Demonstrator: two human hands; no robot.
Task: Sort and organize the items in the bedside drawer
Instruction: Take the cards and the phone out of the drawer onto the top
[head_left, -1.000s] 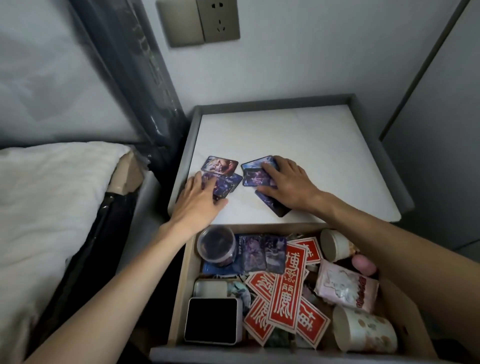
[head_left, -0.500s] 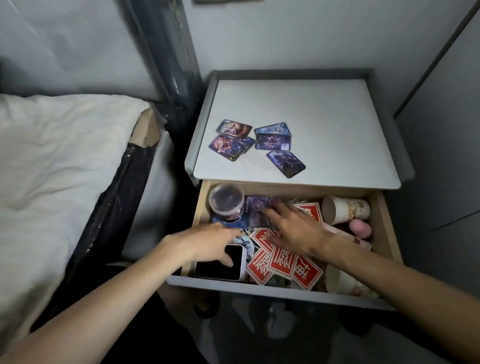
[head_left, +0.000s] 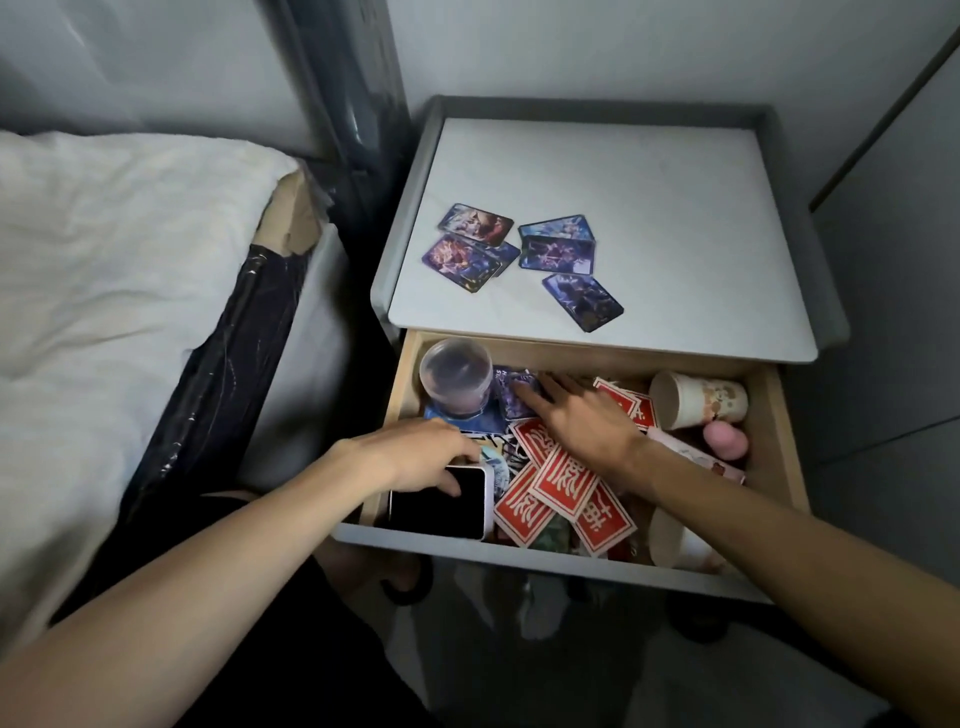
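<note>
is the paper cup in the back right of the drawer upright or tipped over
Tipped over: the paper cup lies on its side in the drawer, open mouth facing left toward the red cards.

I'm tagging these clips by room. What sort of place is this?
Most likely a bedroom. A bed with white bedding stands right beside a small nightstand, and the nightstand's drawer is pulled open, full of cards, cups and small personal odds and ends.
</note>
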